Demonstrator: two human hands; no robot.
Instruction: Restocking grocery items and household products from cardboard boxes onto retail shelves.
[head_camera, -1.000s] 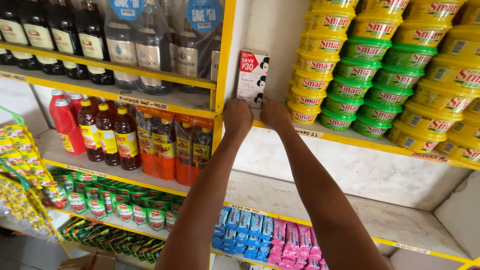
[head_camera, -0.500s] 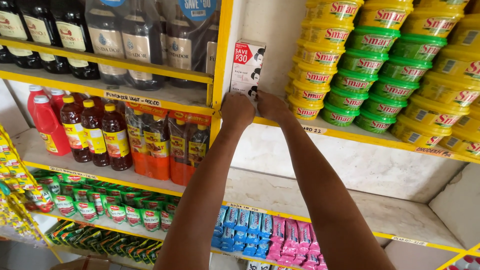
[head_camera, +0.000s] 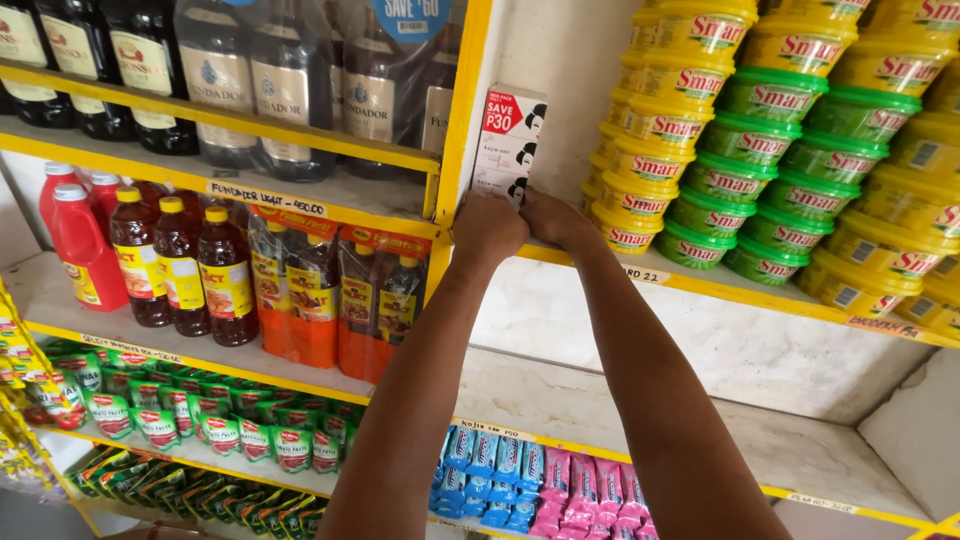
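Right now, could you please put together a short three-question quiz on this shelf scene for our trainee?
1. True or false: both hands are at the stack of small white boxes beside the yellow upright.
2. Multiple choice: what stands to the right of those boxes on the same shelf? A) dark bottles B) stacked yellow and green tubs C) blue and pink sachets
3. Fill in: the shelf directly below the hands, on the right side, is ____.

Key
1. True: the left hand and right hand meet at the base of the stack.
2. B: the tubs.
3. Bare: the white shelf holds nothing there.
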